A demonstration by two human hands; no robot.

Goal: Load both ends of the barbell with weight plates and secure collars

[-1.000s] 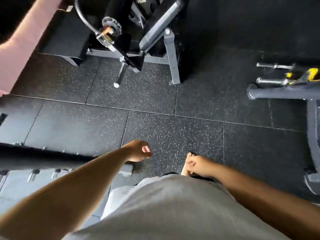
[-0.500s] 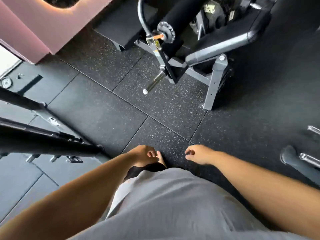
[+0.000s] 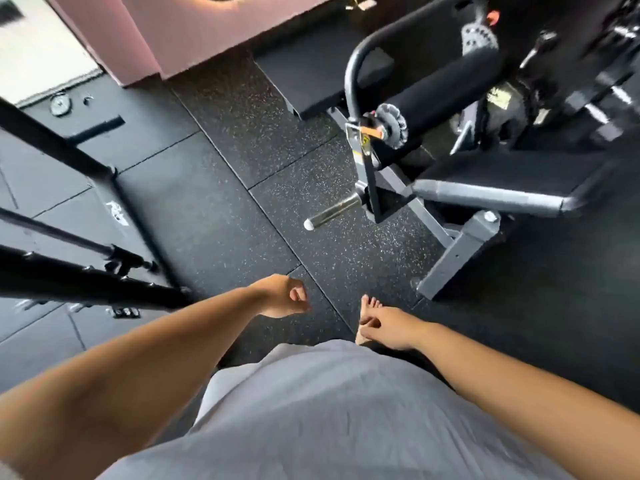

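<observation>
Left hand (image 3: 282, 296): hanging over the floor (image 3: 214, 209), fingers loosely curled, holding nothing.
Right hand (image 3: 388, 327): hanging just above a bare foot (image 3: 367, 304), fingers loosely curled, holding nothing.
Barbell: cannot tell which bar, if any; dark bars (image 3: 69, 237) running across the left side, ending near the left hand, touching neither hand.
Disc (image 3: 60, 105): lying on the floor far left, near the pink wall (image 3: 194, 32); too small for identifying as a plate.
Machine (image 3: 485, 195): standing ahead right, chrome peg (image 3: 332, 211) pointing toward the floor seam.
</observation>
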